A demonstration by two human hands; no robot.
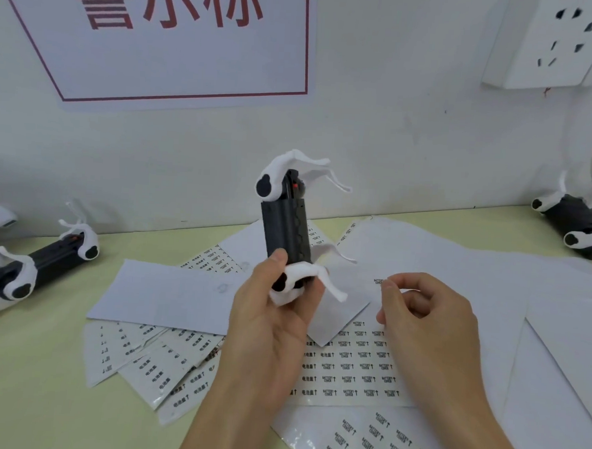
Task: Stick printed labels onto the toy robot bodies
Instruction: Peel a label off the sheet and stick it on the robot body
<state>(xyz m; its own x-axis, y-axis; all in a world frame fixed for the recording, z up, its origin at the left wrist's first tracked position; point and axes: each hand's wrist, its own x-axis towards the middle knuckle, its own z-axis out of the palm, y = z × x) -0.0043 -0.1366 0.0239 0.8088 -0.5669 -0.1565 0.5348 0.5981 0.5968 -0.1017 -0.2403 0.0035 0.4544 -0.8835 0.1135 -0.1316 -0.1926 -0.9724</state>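
My left hand (pixel 268 326) holds a toy robot body (pixel 285 230) upright above the table: a dark grey block with white legs at top and bottom. To its right, my right hand (pixel 426 320) pinches a small clear printed label (pixel 380 282) between thumb and forefinger, a short way from the body. Label sheets (pixel 349 368) printed with small black text lie under both hands, and another label sheet (pixel 372 441) lies nearer me.
Another toy robot body (pixel 42 262) lies on the table at the left, with parts of more at the left edge. One more robot body (pixel 577 222) rests at the far right by the wall. Loose white backing sheets (pixel 167 293) cover the yellow-green tabletop. A wall socket (pixel 558 39) hangs upper right.
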